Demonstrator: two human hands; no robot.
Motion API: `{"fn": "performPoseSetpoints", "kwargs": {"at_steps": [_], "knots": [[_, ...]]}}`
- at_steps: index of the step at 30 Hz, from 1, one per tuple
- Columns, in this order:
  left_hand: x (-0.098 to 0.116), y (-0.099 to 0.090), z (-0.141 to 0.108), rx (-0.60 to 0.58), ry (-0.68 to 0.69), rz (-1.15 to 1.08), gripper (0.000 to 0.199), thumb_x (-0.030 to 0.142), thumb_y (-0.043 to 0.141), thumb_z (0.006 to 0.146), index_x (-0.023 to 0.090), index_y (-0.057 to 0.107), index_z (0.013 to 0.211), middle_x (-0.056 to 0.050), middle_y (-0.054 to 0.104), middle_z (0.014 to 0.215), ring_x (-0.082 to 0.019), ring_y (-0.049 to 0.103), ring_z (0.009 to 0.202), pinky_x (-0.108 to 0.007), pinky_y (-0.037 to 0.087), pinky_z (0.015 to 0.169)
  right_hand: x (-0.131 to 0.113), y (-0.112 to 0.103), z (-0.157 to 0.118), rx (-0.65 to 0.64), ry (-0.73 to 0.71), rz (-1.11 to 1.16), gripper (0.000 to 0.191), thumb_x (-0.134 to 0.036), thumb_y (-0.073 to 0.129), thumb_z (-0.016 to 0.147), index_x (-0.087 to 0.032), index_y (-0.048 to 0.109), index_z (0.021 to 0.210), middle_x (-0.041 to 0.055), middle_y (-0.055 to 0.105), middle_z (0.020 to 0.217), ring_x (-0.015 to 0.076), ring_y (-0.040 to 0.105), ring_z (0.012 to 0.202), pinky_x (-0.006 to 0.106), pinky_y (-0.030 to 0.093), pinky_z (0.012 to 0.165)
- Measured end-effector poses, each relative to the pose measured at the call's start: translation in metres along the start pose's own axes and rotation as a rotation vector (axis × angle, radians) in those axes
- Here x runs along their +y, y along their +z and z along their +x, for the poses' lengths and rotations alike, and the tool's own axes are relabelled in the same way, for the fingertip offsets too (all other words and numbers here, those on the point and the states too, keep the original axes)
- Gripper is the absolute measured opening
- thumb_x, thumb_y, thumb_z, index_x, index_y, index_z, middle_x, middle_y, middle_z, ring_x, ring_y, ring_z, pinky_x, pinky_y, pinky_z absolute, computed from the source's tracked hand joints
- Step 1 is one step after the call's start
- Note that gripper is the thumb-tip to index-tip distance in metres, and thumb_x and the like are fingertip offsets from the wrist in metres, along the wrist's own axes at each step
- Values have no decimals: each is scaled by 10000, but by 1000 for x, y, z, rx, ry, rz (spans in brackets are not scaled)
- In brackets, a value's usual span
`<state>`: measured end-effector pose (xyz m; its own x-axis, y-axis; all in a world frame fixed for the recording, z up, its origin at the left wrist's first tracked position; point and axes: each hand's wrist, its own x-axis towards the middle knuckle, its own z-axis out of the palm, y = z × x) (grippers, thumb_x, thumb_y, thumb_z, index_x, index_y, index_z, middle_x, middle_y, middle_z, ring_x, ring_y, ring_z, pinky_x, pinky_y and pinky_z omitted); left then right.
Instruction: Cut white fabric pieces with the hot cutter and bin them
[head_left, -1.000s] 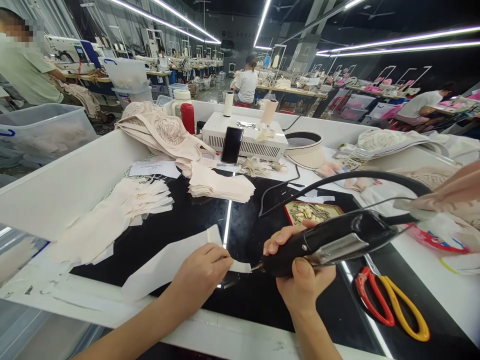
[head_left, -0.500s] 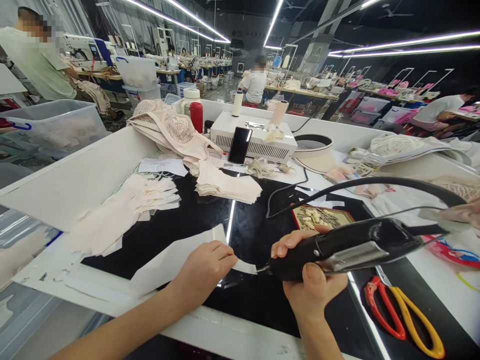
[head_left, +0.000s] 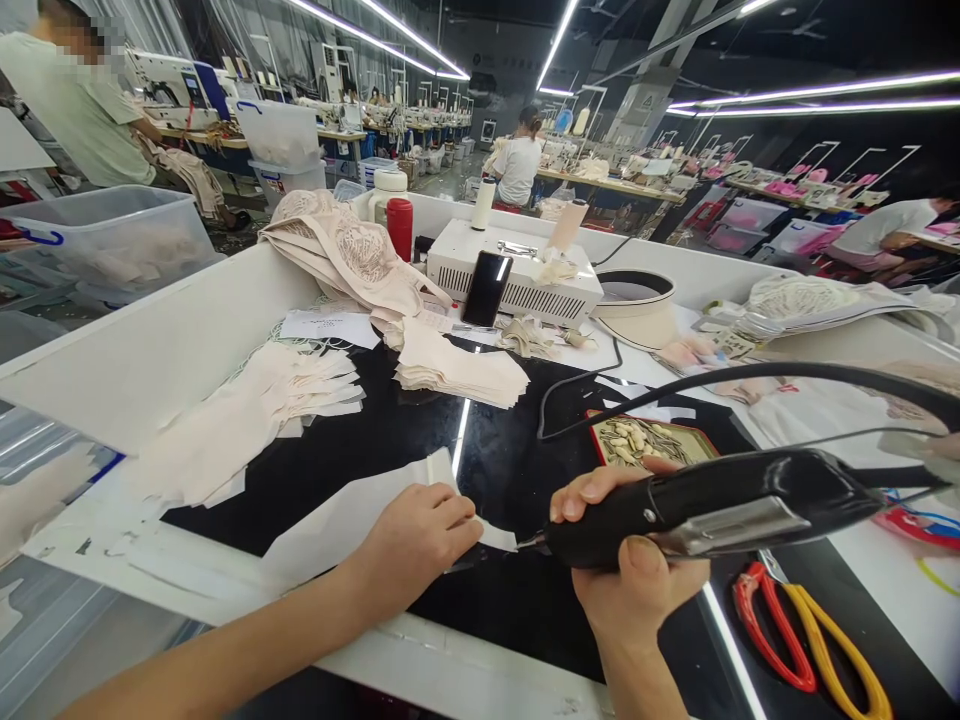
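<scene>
My left hand point(head_left: 420, 540) rests on a pale, flat fabric piece point(head_left: 330, 515), its fingers bent and pinched together on the narrow part. A thin end of that piece pokes out past the fingertips to the right. In my right hand point(head_left: 637, 590) is a black corded hand tool point(head_left: 720, 500) with a metal lever along its side. Its slim metal tip touches or nearly touches the fabric's narrow end. Which fingers grip beneath the left knuckles is hidden.
Stacks of pale fabric pieces lie left point(head_left: 240, 430) and behind point(head_left: 457, 365). A tray of small parts point(head_left: 697, 445) sits beyond the tool. Red-and-yellow scissors point(head_left: 832, 640) lie right. A phone point(head_left: 487, 288) leans on a white vented box point(head_left: 540, 285). The tool's cable point(head_left: 735, 375) arches across.
The whole view has shifted slightly. Both hands keep nearly the same pose, with the tool's tip still at the fabric's narrow end.
</scene>
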<state>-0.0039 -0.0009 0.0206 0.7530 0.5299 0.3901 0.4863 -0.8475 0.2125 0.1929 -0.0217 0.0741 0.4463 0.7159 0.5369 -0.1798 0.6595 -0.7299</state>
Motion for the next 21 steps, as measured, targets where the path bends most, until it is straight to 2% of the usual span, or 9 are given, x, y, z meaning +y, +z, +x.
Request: {"fn": "performPoseSetpoints", "kwargs": {"at_steps": [8,13,21], "knots": [[1,6,-1,43,8,18,244,7,482,1038,172,645,1113,-22,731,1074,-217,671,953,-362,540,756,-1,1,3,21,12,-13,477,-411,886,769,-254,672,1166,-37,696,767,151,611,563,294,544,477],[1,10,-2,36,5,25,242,3,501,1033,179,641,1121,-23,719,1075,-208,668,975,-361,544,789,3,12,7,51,30,3,457,-414,873,768,-263,664,1145,-46,684,766,147,605,562,291,544,482],[3,13,-1,69,-8,19,165,46,556,1037,179,644,1082,-13,719,1031,-210,664,946,-361,538,768,15,26,7,30,42,29,457,-393,857,783,-260,647,1166,-47,682,775,138,604,570,283,554,493]]}}
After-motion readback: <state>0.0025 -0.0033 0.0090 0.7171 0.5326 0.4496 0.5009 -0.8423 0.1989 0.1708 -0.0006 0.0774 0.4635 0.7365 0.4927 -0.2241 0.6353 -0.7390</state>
